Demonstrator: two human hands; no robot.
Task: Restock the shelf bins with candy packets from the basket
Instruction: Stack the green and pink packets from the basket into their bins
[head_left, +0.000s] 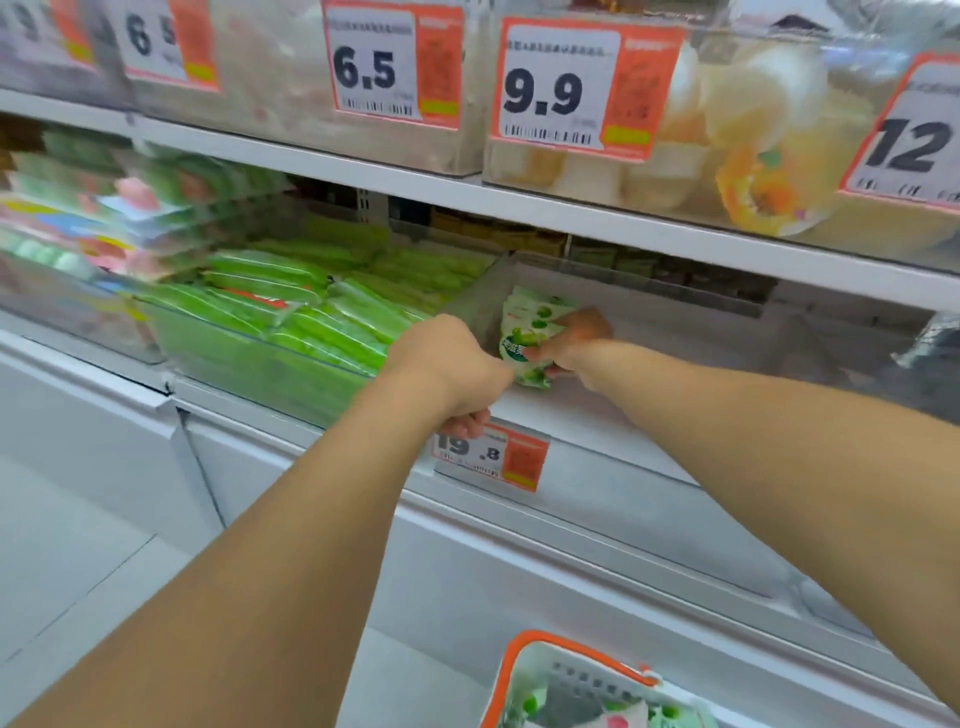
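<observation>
My right hand (574, 345) holds a small stack of white-and-green candy packets (527, 332) inside a clear shelf bin (675, 332), near its left wall. My left hand (447, 364) grips the front lip of that bin, fingers curled over the edge just above the orange price tag (491, 456). The rest of this bin looks bare. At the bottom edge a white basket with an orange rim (571, 654) holds more green-and-white packets (530, 706).
The bin to the left (270, 358) is packed with bright green packets. Further left are bins of pink and green packets. The upper shelf (571, 213) carries clear bins with price tags 6.5, 9.9 and 12. White cabinet fronts run below.
</observation>
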